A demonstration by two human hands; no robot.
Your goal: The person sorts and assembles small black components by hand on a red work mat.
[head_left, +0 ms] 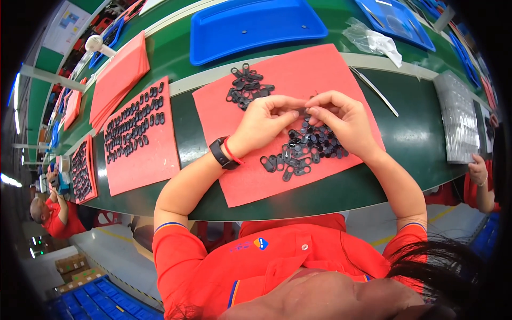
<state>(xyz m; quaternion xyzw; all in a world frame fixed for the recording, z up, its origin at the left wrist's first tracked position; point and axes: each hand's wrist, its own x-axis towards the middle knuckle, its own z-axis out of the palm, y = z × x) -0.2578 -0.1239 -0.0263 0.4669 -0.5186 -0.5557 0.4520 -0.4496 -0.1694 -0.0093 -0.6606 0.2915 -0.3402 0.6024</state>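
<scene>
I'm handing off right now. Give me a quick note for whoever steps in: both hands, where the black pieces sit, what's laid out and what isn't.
Left hand and right hand meet fingertip to fingertip over the red mat, pinching a small black piece; it is too hidden to describe.
Loose black pieces are heaped under the hands; a smaller heap lies further up the mat.
Done: the filled mat to the left carries pieces in rows.
Left: both heaps.

1. The small black parts [312, 145] look like glossy plastic.
2. The red mat [320, 74] beneath them is matt, like soft foam or felt.
3. The green counter [421, 122] is smooth with a slight sheen.
4. The blue tray [250, 26] is smooth plastic.
</scene>
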